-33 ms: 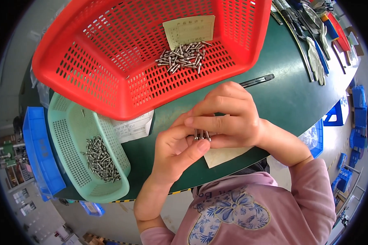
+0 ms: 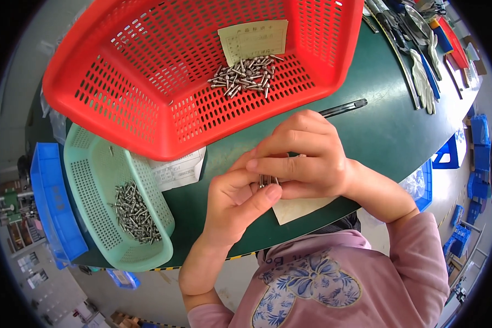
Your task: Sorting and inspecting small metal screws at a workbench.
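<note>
My left hand (image 2: pixel 229 205) and my right hand (image 2: pixel 311 156) meet over the near part of the green table. Between their fingertips are a few small, slim metal pins (image 2: pixel 264 180), held side by side. My left thumb presses at their lower ends, while the fingers of my right hand curl over from the other side. Fingers cover much of the pins. Beyond my hands, a pile of similar metal pins (image 2: pixel 246 76) lies in the red perforated basket (image 2: pixel 172 128). More small metal parts (image 2: pixel 134 213) fill the bottom of the light green basket (image 2: pixel 93 202) on the left.
A yellowish card (image 2: pixel 254 42) leans inside the red basket. White paper (image 2: pixel 180 172) sticks out beneath it. A dark, slender tool (image 2: pixel 344 108) lies past my right hand; a brownish sheet (image 2: pixel 295 210) is under my hands. Gloves (image 2: pixel 422 82) and tools lie far right, a blue bin (image 2: pixel 57 202) far left.
My left thumb and the pins have shifted very slightly. Both hands stay in the same place, and the baskets have not moved.
</note>
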The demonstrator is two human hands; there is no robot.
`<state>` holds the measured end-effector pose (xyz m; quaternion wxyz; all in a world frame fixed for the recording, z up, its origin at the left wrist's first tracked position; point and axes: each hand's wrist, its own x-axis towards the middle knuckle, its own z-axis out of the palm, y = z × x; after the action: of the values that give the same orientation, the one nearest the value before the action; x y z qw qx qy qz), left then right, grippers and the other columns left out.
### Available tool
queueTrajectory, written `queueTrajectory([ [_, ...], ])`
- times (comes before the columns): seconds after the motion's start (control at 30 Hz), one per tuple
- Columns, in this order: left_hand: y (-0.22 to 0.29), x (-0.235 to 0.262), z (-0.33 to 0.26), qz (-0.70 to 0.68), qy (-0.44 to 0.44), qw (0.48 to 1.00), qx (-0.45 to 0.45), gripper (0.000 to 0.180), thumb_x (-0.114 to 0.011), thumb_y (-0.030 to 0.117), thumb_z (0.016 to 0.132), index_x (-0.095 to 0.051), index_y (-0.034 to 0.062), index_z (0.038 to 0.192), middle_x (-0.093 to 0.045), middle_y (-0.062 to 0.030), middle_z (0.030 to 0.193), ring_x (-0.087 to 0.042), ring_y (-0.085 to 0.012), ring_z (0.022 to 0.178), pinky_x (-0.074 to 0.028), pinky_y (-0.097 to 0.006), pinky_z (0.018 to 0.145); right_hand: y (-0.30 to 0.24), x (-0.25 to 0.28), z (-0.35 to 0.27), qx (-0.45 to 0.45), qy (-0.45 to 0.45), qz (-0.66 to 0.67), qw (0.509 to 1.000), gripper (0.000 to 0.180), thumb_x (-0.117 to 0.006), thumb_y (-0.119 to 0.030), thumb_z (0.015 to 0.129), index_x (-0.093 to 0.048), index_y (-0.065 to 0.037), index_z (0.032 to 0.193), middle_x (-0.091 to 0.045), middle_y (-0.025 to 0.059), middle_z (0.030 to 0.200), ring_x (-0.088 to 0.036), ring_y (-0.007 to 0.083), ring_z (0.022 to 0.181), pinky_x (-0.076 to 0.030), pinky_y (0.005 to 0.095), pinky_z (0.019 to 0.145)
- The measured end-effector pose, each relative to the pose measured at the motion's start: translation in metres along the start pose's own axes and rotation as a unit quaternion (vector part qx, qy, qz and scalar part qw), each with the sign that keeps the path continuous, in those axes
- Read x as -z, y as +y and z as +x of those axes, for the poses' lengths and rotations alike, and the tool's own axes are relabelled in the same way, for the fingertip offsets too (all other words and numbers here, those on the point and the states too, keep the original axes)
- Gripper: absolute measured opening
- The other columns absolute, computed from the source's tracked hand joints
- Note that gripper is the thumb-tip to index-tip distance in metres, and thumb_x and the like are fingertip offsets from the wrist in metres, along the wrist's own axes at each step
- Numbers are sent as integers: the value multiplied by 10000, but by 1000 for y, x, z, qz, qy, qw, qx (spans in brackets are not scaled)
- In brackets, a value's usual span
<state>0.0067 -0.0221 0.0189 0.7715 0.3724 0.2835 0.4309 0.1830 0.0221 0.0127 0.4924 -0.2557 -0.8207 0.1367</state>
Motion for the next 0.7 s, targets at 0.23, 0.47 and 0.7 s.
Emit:
queueTrajectory([
  [0.23,1,-1,-2,59,27,998,2,185,-587,37,860,-643,-73,997,-632,-127,1012,-592,-201,985,-480,-322,881,0,-4,-2,-20,-5,8,1000,371,-752,-167,565,-688,-90,922,-634,-12,875,-565,170,703,-437,315,630],
  [0.47,1,0,0,31,-3,999,-28,173,-589,-20,867,-639,-93,1015,-587,-100,1096,-584,-167,980,-483,-264,845,-1,-4,-2,-21,-11,4,1000,381,-754,-172,566,-684,-82,930,-636,-7,871,-567,175,703,-439,321,639],
  [0.7,6,-5,2,285,24,948,-139,191,-638,-41,793,-693,0,971,-598,-116,1066,-603,-193,934,-499,-277,780,-1,1,0,-65,-32,2,997,474,-769,-218,580,-665,-56,1013,-631,36,882,-567,211,729,-439,333,633],
])
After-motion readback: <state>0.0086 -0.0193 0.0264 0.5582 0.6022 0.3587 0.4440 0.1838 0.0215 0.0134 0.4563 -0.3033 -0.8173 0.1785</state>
